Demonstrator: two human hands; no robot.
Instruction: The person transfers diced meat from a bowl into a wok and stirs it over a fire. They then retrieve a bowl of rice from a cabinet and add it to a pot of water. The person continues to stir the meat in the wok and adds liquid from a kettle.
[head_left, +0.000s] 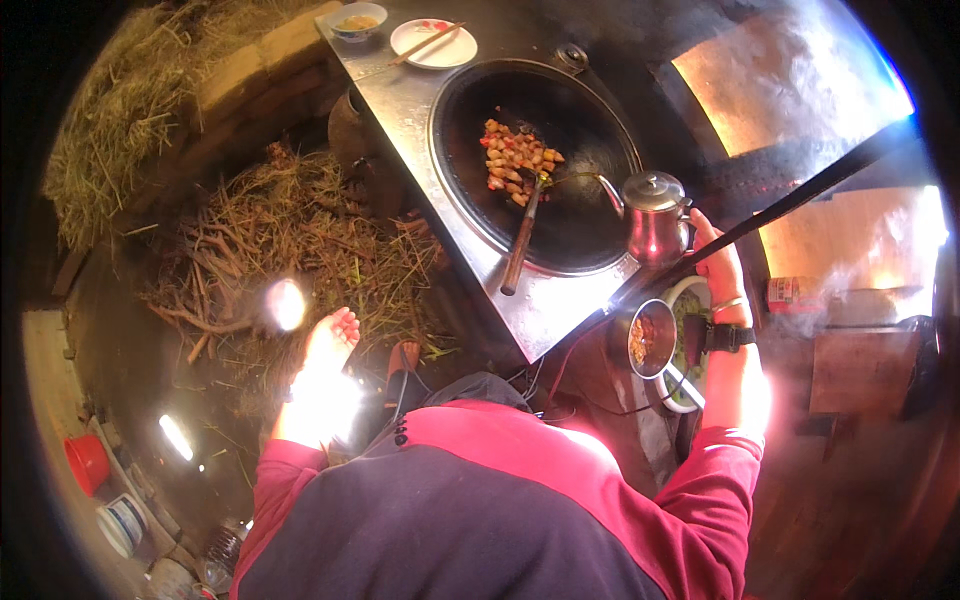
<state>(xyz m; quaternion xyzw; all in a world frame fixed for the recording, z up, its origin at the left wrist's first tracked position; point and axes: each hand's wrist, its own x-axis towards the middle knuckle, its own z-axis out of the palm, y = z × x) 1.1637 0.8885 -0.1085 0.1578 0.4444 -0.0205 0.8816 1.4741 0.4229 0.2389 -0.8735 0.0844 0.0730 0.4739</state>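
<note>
My right hand (714, 255) grips the handle of a metal kettle (654, 217) at the right rim of a large dark wok (585, 232). From its long spout a thin yellowish stream reaches over the wok. Diced, browned food with red bits (517, 157) lies in the wok, left of its middle. The head of a wooden-handled spatula (523, 244) rests against the food, its handle lying across the near rim. My left hand (334, 337) is empty, its fingers loosely curled, held over the floor left of the stove and partly washed out by sunlight.
A metal stove top (525, 319) surrounds the wok. At its far end are a bowl (358, 22) and a white plate (442, 52) with chopsticks. A small metal bowl of food (651, 337) sits by my right forearm. Firewood and straw (247, 255) cover the floor at left.
</note>
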